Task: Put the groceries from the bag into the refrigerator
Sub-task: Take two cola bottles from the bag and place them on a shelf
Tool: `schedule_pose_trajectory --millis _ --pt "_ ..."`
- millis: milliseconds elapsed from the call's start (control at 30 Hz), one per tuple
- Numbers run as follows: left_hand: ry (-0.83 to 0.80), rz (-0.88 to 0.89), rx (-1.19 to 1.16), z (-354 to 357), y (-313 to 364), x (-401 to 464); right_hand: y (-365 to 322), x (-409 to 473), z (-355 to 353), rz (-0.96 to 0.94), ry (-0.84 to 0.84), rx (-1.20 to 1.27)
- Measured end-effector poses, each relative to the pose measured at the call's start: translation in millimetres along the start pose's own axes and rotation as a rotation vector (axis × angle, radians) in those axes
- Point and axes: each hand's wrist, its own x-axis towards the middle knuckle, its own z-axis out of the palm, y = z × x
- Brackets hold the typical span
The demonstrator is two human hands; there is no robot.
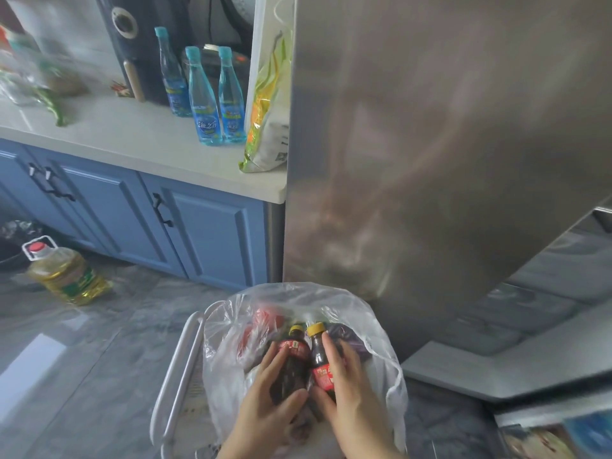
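A clear plastic bag (331, 303) stands open on a white stool (175, 369) at the bottom centre. Inside it, my left hand (265, 402) grips a dark soda bottle (291, 362) with a yellow cap. My right hand (347, 385) holds a second dark bottle (319, 359) with a yellow cap and red label. Red packaging (261, 319) and a purple item (347, 339) also lie in the bag. The steel refrigerator door (430, 144) hangs open above the bag.
A white counter (132, 137) on blue cabinets (205, 236) carries three blue bottles (205, 101), a yellow-green bag (268, 104) and a dark appliance (142, 44). A cooking oil jug (66, 276) stands on the grey tiled floor. Fridge drawers (530, 313) show at right.
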Motion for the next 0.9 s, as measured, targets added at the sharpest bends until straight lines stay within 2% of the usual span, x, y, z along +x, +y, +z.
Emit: schedule_pose_trajectory --millis 67,267,367,500,633,733,900 --pt "0.052 0.062 -0.050 -8 13 -14 -12 -2 -10 -0.010 0.081 0.030" --pt "0.196 0.547 0.236 -40 100 -20 -80 8 -90 -0.111 0.298 0.229" --pt "0.229 0.679 0.213 -53 159 -12 -113 15 -142 -0.134 0.393 0.326" --pt "0.142 0.862 0.113 -63 245 8 -148 27 -226 -0.143 0.555 0.354" --pt "0.032 1.048 0.042 -51 334 37 -168 31 -311 -0.145 0.758 0.272" --pt "-0.073 1.147 -0.034 -25 392 45 -167 22 -368 -0.116 0.894 0.185" --pt "-0.177 1.262 -0.130 32 457 37 -144 -6 -436 -0.062 1.012 0.090"
